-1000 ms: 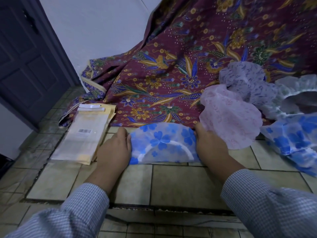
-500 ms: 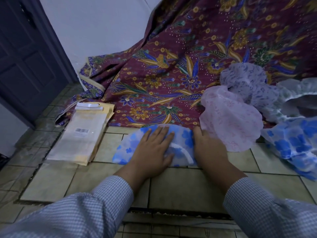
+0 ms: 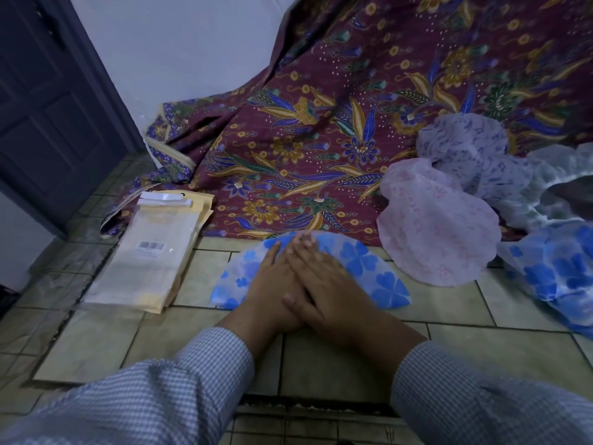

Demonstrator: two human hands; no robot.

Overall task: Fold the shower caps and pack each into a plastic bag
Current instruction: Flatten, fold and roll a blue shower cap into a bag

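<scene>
Since a moment ago the right hand (image 3: 333, 284) has slid in from the cap's right edge to lie over the left hand (image 3: 272, 284), both now stacked at the middle of the half-folded, translucent blue-flowered plastic shower cap (image 3: 369, 268) on the beige tiled floor (image 3: 321, 358). Fingers on both are straight and flat, pressing, gripping nothing. Left of the cap lies a stack of clear plastic bags (image 3: 150, 252); to its right sit a pink translucent cap (image 3: 439, 232) and another blue-flowered cap (image 3: 552, 268), against maroon batik cloth (image 3: 321, 123).

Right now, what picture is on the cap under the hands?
Blue flowers on a whitish cap, seen clearest in the head view.
</scene>
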